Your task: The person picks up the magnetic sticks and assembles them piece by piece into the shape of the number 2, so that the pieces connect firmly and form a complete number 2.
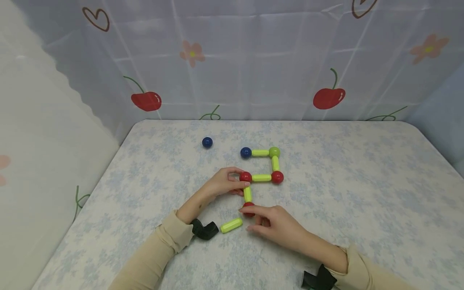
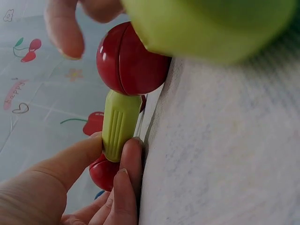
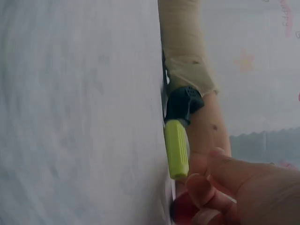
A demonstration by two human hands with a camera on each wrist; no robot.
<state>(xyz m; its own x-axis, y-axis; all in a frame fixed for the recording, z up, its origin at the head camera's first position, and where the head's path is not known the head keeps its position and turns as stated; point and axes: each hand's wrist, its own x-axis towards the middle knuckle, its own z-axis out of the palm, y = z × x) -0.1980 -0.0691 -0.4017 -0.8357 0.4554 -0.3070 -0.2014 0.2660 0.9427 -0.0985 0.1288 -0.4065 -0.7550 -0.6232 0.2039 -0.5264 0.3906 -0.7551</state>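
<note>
Lime rods and coloured balls form an angular chain on the table. My left hand (image 1: 226, 183) pinches this chain where a red ball (image 1: 245, 177) meets a lime rod (image 2: 120, 124); its thumb and fingers lie on opposite sides in the left wrist view. At the chain's near end is another red ball (image 2: 133, 58). Over that ball hovers the index finger of my right hand (image 1: 277, 225), thumb held apart from it and nothing between them. A loose lime rod (image 1: 231, 225) lies left of the right thumb, large and blurred at the top in the left wrist view.
Beyond the hands, the chain runs through a red ball (image 1: 277, 177) and a green ball (image 1: 274, 152) to a blue ball (image 1: 245, 152). A separate blue ball (image 1: 207, 142) sits farther left. Black devices (image 1: 205, 229) are on both wrists. A printed curtain (image 1: 246, 80) stands behind the table.
</note>
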